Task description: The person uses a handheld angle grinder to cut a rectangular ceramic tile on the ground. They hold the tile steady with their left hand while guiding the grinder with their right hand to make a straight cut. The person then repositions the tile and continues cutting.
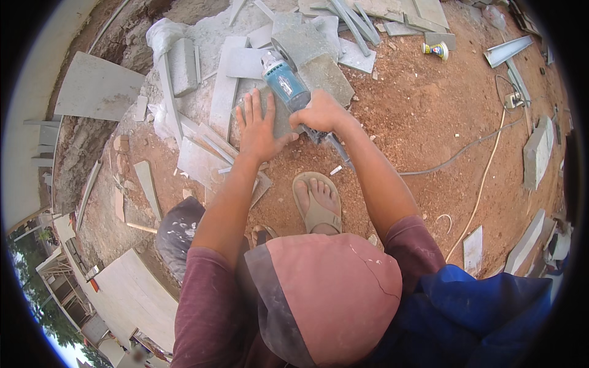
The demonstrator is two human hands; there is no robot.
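The heap of grey stone slabs (224, 92) fills the ground from ten to twelve o'clock of your hands, offcuts overlapping on red dirt (417, 116). At the centre lies the grey stone tile (319, 76) you are working on, tilted among the others. Your left hand (257, 129) lies flat on it, fingers spread, palm pressed to the stone. Just beside it at three o'clock, your right hand (322, 113) is wrapped tight around the rear grip of the blue angle grinder (285, 83), whose head points to eleven o'clock and rests on the tile. Its grey power cable (454, 156) trails off toward three o'clock. At six o'clock, your sandalled foot (317, 202) is planted on the dirt.
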